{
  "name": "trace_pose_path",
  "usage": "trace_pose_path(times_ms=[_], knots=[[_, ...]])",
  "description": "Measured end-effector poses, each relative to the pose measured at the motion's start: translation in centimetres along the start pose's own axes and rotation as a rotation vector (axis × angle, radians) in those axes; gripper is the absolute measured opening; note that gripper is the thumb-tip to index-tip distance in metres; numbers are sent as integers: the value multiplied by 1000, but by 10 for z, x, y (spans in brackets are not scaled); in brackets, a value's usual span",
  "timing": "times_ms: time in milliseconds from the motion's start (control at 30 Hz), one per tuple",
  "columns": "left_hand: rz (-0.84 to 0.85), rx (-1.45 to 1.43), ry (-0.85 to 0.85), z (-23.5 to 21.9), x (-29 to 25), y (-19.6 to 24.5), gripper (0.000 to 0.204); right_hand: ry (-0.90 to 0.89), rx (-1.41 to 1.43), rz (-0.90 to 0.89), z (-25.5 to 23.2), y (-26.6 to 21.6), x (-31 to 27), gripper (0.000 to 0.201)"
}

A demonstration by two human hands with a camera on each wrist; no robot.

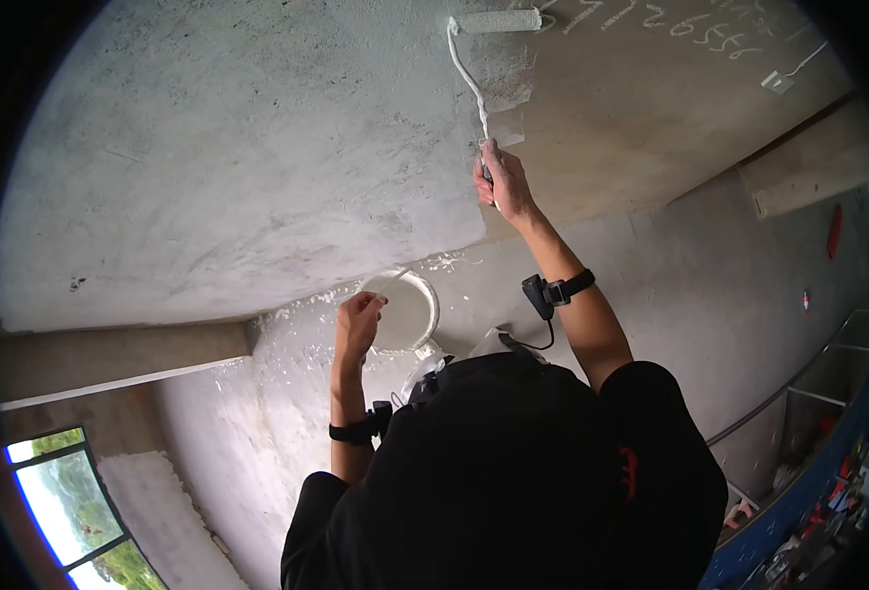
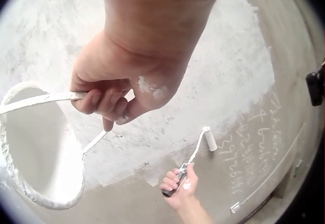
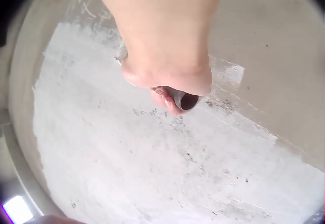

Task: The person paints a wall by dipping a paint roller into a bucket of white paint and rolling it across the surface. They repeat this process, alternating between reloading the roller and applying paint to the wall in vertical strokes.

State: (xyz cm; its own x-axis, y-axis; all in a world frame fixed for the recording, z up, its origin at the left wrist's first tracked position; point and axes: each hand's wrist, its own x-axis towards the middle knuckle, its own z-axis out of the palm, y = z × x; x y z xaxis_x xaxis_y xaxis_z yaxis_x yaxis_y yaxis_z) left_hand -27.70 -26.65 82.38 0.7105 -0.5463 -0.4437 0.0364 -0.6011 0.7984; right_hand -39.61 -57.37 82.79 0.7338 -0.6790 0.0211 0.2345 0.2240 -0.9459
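Note:
My right hand (image 1: 502, 185) grips the dark handle of a paint roller (image 1: 498, 21). Its white-coated metal arm (image 1: 469, 81) runs up to the white sleeve, which lies against the wall at the border of pale paint (image 1: 257, 147) and bare grey-brown surface (image 1: 631, 128). In the right wrist view the hollow handle end (image 3: 189, 101) shows below the palm; the roller head is hidden. Lower down, my left hand (image 1: 359, 323) holds the paint-crusted carrying handle (image 2: 43, 101) of a round bucket (image 2: 35, 199). White paint marks the left hand near the thumb.
Chalk-like writing (image 1: 690, 29) and a socket with a wire (image 1: 777, 83) are on the bare wall to the right. White splashes (image 1: 287, 339) dot the surface around the bucket. A window (image 1: 70, 497) stands at lower left, and a cluttered blue-edged area (image 1: 798, 516) at lower right.

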Motion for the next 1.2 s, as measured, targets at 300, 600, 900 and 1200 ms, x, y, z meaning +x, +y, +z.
trace_pose_path(times_ms=[300,600,900,1200], knots=[[2,-8,-27,2,1,-2,18,-23,9,152,-40,83,-22,55],[-6,4,6,-3,3,-4,18,95,92,571,-62,174,-75,62],[-23,5,23,-9,5,-13,17,176,65,390,-47,152,-58,59],[-76,43,-19,-14,10,-9,24,22,55,32,-21,-12,14,59]])
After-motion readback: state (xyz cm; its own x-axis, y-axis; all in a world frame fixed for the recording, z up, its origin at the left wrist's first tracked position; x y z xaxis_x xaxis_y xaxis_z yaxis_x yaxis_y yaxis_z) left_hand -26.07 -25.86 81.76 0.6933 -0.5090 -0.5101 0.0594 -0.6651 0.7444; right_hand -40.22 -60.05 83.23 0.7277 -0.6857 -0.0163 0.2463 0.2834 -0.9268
